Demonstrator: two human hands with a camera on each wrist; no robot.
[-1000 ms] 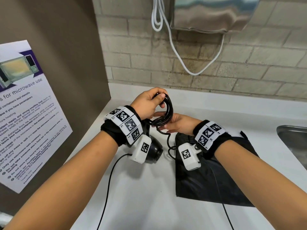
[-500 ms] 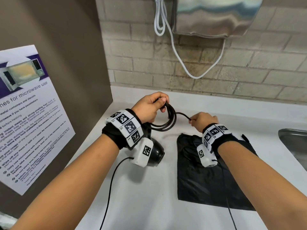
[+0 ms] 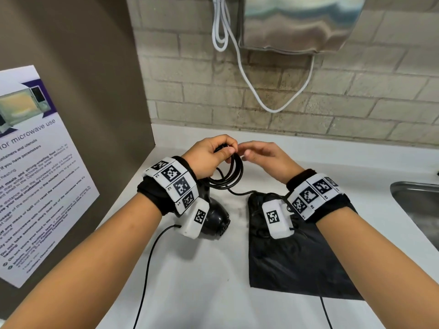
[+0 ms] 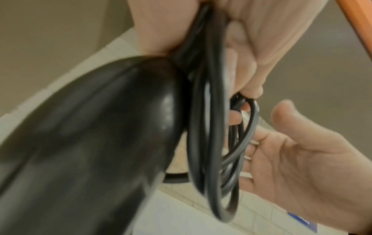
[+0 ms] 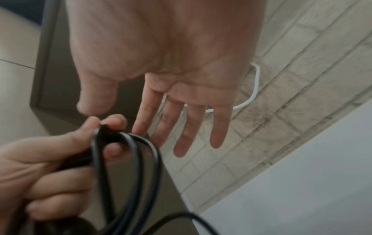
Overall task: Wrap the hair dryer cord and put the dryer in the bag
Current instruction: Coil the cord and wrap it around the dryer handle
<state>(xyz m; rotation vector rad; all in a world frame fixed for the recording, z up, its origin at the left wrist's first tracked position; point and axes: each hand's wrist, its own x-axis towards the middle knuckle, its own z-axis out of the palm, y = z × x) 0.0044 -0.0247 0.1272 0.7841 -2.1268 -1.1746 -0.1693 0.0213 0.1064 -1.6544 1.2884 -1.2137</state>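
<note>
the left hand is clamped on the gathered loops of the black cord, thumb and fingers pinching the top of the coil, with the hair dryer hanging below that wrist just above the white worktop. the right hand sits just beside the coil with fingers spread and straight, holding nothing. a loose run of cord trails from the coil down toward the black bag, which lies flat on the worktop to the right.

to do this step well, i'd take up the slack near the bag, lay each new turn the same size as the others, and keep the pinch firm so no loop slips.

the coil hangs with its long axis roughly vertical. the dryer's rounded rear end seems to point toward the person, though much of it is hidden.
</note>
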